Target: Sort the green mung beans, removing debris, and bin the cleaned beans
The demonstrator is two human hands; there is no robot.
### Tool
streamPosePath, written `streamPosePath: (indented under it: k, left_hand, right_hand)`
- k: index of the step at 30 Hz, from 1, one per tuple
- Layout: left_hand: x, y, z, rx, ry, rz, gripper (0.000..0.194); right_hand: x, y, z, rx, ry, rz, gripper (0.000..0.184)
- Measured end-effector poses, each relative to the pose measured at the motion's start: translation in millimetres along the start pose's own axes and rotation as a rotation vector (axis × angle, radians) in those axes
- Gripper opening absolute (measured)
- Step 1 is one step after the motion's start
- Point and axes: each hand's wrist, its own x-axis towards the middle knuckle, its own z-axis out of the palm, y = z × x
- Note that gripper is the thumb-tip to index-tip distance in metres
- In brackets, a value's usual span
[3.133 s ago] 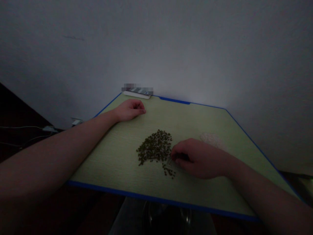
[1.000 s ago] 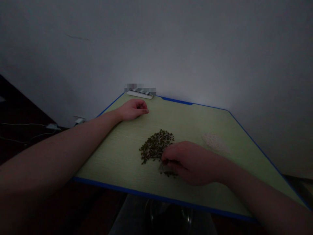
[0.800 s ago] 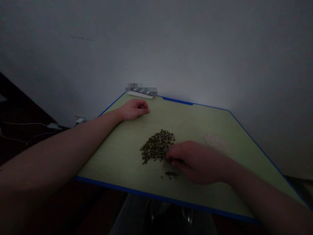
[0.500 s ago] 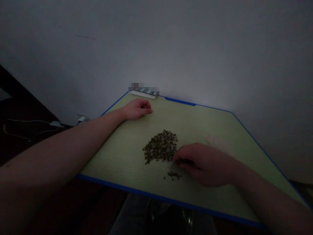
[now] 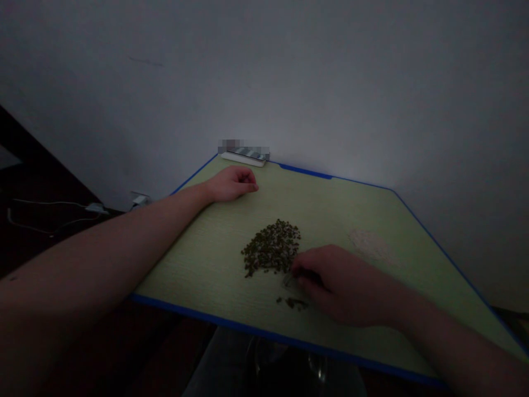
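Note:
My right hand is closed in a pinch at the lower right edge of a pile of small green beans. From its fingertips pokes a thin, two-pronged tool that looks like tweezers, dim and hard to make out. Just below the tool lies a small separate group of beans. My left hand rests on the table behind the pile, fingers loosely curled in, with nothing visible in it.
A pale heap of white grains lies right of the pile, beyond my right wrist. The light green tabletop has a blue edge. A white-edged flat object stands at the far left corner by the wall. White cables lie at left.
My right hand has shifted slightly left and down, and the tool's tip has moved left with it. Beans in the small group lie slightly differently. My left hand stays put.

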Motion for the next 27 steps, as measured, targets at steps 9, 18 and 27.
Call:
streamPosePath:
  k: [9, 18, 27]
  left_hand:
    - [0, 1, 0.6, 0.000, -0.003, -0.013, 0.019]
    - [1, 0, 0.1, 0.011, -0.007, 0.001, 0.018]
    - [0, 0, 0.0, 0.019, 0.004, 0.000, 0.018]
  right_hand:
    - [-2, 24, -10, 0.076, -0.003, -0.034, 0.014]
    - [4, 13, -4, 0.039, -0.020, -0.105, 0.015]
    - [4, 3, 2, -0.012, 0.048, 0.001, 0.013]
